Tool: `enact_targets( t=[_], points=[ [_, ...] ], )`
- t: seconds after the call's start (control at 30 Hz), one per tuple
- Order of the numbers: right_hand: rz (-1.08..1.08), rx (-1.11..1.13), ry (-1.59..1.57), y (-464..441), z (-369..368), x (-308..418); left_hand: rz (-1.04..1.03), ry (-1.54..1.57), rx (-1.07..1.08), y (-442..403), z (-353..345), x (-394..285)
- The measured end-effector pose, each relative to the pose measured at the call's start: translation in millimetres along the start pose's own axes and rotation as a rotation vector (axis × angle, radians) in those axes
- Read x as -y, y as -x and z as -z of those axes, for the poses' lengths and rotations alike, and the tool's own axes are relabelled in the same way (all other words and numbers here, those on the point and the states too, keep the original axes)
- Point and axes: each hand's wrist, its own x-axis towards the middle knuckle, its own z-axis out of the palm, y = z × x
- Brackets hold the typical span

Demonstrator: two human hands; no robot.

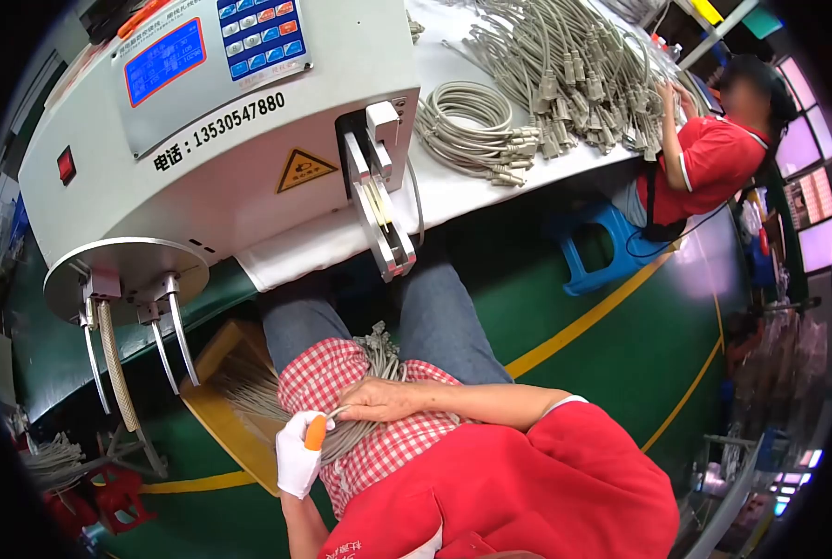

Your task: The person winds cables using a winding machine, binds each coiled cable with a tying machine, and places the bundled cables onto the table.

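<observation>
My left hand (297, 456), in a white glove with an orange thumb cover, is closed over my lap. Close to it, my bare right hand (376, 400) is closed too. Between the two sets of fingers runs a thin grey cable (343, 411), gripped by both hands. More of the grey cable bundle (379, 350) lies across the red checked cloth (392, 454) on my lap. Grey cables (248, 387) also trail to the left over a yellow-brown box (239, 438). The ends inside my fingers are hidden.
In front stands a white machine (239, 149) with a pronged disc (122, 270) and a slotted metal arm (378, 210). Coiled cable (467, 126) and a connector pile (574, 84) lie on the table. A person in red (718, 154) works beside a blue stool (602, 247).
</observation>
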Motion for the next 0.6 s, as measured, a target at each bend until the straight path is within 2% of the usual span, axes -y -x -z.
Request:
enact_targets(
  t=[0.03,0.13,0.23,0.27,0.33,0.37,0.4,0.43,0.5,0.57,0.6],
  points=[
    [-0.063,-0.031,0.009,3,1,2,-0.031,0.003,-0.011,1,0,3],
    [-0.213,-0.174,-0.013,23,12,33,0.082,0.198,-0.018,7,4,28],
    [-0.109,-0.174,0.028,19,31,90,-0.041,0.17,-0.153,3,-3,59],
    [-0.007,-0.135,0.151,19,28,93,0.081,0.281,-0.226,-2,-4,64],
    [0.35,0.012,0.571,10,23,150,0.026,0.215,-0.3,-11,3,92],
    [0.365,0.008,0.531,6,20,168,0.008,0.183,-0.339,-11,6,109],
    [0.379,-0.003,0.495,2,16,183,0.043,0.34,-0.374,-13,9,124],
    [0.398,-0.014,0.469,0,16,190,0.083,0.359,-0.408,-15,12,131],
    [0.376,-0.036,0.568,-2,9,181,0.16,0.397,-0.487,-18,22,142],
    [0.344,-0.053,0.548,-7,4,164,0.152,0.063,-0.722,-18,49,155],
    [0.323,-0.064,0.487,-9,4,151,0.227,-0.072,-0.903,-17,90,203]
  ],
)
